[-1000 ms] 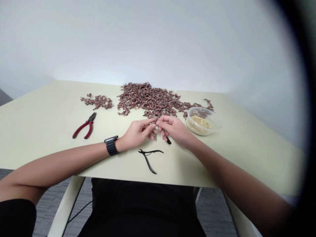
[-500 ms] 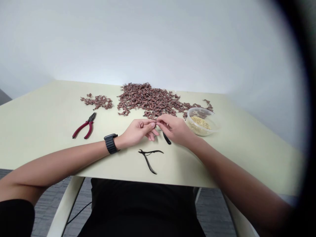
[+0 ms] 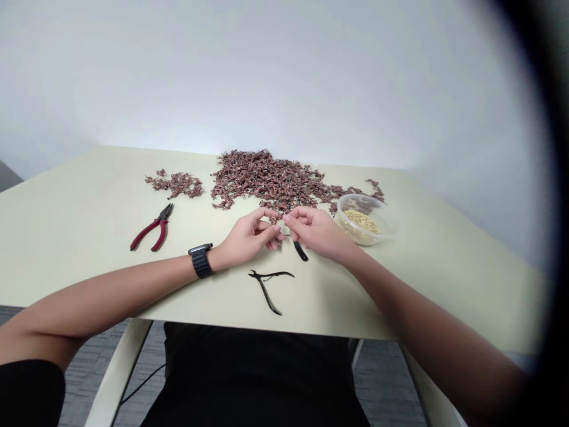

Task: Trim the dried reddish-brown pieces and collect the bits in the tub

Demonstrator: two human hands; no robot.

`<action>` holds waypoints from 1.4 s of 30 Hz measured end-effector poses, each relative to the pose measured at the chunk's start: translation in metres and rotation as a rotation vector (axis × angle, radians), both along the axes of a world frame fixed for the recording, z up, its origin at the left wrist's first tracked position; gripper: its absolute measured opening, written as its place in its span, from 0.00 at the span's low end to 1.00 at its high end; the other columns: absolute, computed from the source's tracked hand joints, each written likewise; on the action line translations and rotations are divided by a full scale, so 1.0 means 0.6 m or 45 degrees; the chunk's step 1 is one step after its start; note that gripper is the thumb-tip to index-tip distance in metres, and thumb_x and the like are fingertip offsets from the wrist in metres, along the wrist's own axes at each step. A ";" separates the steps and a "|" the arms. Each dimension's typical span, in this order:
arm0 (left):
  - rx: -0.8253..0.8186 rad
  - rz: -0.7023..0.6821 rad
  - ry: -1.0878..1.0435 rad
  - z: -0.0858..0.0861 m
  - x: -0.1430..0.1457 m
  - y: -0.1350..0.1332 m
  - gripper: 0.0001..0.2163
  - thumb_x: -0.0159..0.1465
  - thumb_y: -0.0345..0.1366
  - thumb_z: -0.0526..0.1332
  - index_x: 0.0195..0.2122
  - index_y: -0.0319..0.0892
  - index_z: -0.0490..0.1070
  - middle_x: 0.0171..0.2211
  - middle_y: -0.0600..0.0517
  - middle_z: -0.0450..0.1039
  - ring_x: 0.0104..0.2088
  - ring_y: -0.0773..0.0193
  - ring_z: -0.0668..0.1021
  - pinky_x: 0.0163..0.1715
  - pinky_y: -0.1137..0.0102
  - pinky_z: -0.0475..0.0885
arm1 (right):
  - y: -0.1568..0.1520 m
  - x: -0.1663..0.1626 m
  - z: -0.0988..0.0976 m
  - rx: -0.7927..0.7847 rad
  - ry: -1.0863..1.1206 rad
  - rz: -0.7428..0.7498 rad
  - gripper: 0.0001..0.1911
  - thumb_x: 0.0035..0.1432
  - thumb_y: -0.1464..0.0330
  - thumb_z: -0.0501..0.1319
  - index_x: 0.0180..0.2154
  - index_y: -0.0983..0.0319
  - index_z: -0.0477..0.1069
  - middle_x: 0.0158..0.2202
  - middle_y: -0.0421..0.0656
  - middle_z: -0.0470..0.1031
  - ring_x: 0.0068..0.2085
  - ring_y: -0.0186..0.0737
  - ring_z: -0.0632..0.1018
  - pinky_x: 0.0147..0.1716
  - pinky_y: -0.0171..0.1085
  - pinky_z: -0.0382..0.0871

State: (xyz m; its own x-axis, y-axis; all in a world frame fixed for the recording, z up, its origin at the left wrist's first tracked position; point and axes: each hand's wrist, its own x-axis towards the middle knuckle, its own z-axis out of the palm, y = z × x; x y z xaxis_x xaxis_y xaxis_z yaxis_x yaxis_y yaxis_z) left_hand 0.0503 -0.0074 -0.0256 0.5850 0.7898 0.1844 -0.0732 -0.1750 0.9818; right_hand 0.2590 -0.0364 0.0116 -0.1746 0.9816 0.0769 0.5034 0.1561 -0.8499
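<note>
Just in front of the large pile of small reddish-brown figure-like pieces (image 3: 267,178), my hands nearly meet. My left hand (image 3: 251,237) is partly closed, with the index finger lifted from the thumb; a small brown piece appears at its curled fingertips, mostly hidden. The thumb and index finger of my right hand (image 3: 315,232) pinch together on something too small to make out. Below the right hand lies a tool with a black handle (image 3: 300,250), its front end partly covered. Black nippers (image 3: 265,290) lie open on the table nearer to me.
Red-handled pliers (image 3: 155,228) rest at the left, below a smaller heap of brown pieces (image 3: 180,184). A clear round tub (image 3: 340,222) with small gold-coloured bits (image 3: 362,220) stands right of my right hand. The pale table (image 3: 213,302) meets a wall behind.
My fingertips have moved slightly apart. The left index finger has lifted away from the thumb, and the right hand's pinch has shifted a little to the right. Tools and piles stay put.
</note>
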 end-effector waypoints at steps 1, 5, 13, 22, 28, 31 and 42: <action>-0.047 0.005 -0.022 0.002 0.000 0.002 0.18 0.70 0.45 0.65 0.52 0.41 0.63 0.36 0.45 0.82 0.31 0.64 0.83 0.34 0.69 0.80 | -0.001 0.009 0.002 0.133 -0.237 -0.037 0.23 0.66 0.51 0.60 0.26 0.60 0.67 0.21 0.40 0.71 0.20 0.33 0.66 0.19 0.35 0.54; -0.204 0.058 -0.052 0.014 -0.004 0.010 0.16 0.67 0.43 0.67 0.46 0.42 0.62 0.32 0.47 0.82 0.26 0.64 0.83 0.28 0.71 0.79 | -0.007 0.036 -0.015 0.268 -0.903 0.077 0.31 0.60 0.50 0.66 0.15 0.59 0.58 0.15 0.42 0.63 0.16 0.32 0.58 0.18 0.39 0.45; -0.254 0.158 -0.003 0.012 -0.013 0.026 0.15 0.66 0.44 0.69 0.38 0.40 0.66 0.23 0.51 0.78 0.18 0.67 0.77 0.19 0.74 0.73 | -0.002 0.053 0.006 0.442 -0.915 -0.078 0.19 0.68 0.59 0.59 0.25 0.59 0.64 0.22 0.44 0.70 0.21 0.37 0.64 0.24 0.40 0.51; -0.324 -0.134 0.036 0.019 -0.011 0.022 0.19 0.66 0.46 0.69 0.46 0.33 0.75 0.26 0.48 0.79 0.19 0.69 0.77 0.20 0.76 0.71 | 0.019 0.056 0.018 -0.193 0.211 -0.016 0.25 0.65 0.44 0.60 0.33 0.60 0.71 0.23 0.37 0.61 0.22 0.32 0.62 0.20 0.33 0.57; -0.484 -0.188 -0.065 0.018 -0.011 0.023 0.14 0.66 0.42 0.69 0.44 0.34 0.77 0.23 0.51 0.78 0.17 0.70 0.75 0.17 0.76 0.67 | 0.030 0.039 -0.016 -0.143 0.267 -0.058 0.24 0.66 0.46 0.60 0.33 0.60 0.71 0.26 0.39 0.66 0.22 0.32 0.66 0.19 0.32 0.61; -0.527 -0.184 -0.075 0.016 -0.011 0.024 0.13 0.66 0.41 0.69 0.41 0.34 0.78 0.23 0.51 0.78 0.17 0.70 0.75 0.17 0.76 0.66 | 0.034 0.039 -0.021 -0.064 0.188 -0.118 0.23 0.68 0.48 0.58 0.31 0.60 0.68 0.27 0.39 0.69 0.21 0.31 0.70 0.20 0.33 0.64; -0.589 -0.154 -0.096 0.019 -0.005 0.006 0.16 0.65 0.43 0.70 0.30 0.33 0.76 0.25 0.50 0.76 0.19 0.74 0.73 0.19 0.77 0.65 | 0.032 0.027 -0.029 0.074 0.020 -0.146 0.21 0.70 0.48 0.54 0.39 0.59 0.68 0.29 0.39 0.71 0.23 0.35 0.76 0.25 0.36 0.68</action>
State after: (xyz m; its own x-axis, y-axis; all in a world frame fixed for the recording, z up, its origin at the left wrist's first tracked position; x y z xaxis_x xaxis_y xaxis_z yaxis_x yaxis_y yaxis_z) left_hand 0.0475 -0.0040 -0.0144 0.6761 0.7262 -0.1248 -0.1397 0.2927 0.9460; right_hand 0.2750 -0.0171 -0.0060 -0.0601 0.9888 0.1363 0.5075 0.1479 -0.8489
